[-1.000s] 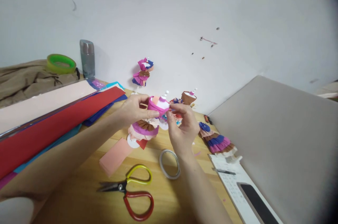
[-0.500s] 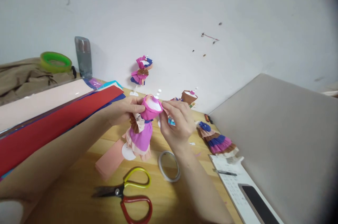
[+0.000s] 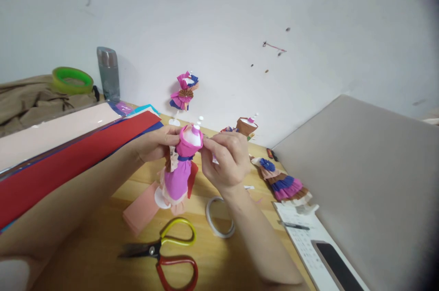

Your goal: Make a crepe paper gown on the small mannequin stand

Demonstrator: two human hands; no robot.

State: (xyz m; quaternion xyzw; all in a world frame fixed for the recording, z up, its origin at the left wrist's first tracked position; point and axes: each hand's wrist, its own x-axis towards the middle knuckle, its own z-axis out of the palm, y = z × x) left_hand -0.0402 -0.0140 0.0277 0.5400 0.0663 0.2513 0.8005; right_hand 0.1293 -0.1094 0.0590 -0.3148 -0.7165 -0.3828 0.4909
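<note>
A small dress form [image 3: 178, 179] in a pink and purple paper dress is held up above the table, its white base disc tilted to the lower left. My left hand [image 3: 156, 141] grips the left side of its pink bodice, thumb at the edge. My right hand [image 3: 226, 158] pinches the bodice's right edge between thumb and fingers. A dark blue band circles the waist, and a brown and cream pleated piece sits on the left. Under my hands lie open scissors [image 3: 159, 250] with one yellow and one red handle, and a roll of tape [image 3: 219, 218].
Folded peach paper [image 3: 141, 207] lies left of centre. Red paper [image 3: 82, 156] and other sheets cover the left side. More dressed forms [image 3: 185, 92] stand at the back; a layered dress [image 3: 283, 183] lies right. A phone [image 3: 336, 261] and pen [image 3: 295, 225] rest on white paper. A flask [image 3: 109, 73] stands back left.
The dress form has shifted a little left and turned, and a red piece now shows behind its skirt. My right hand has moved slightly left with it.
</note>
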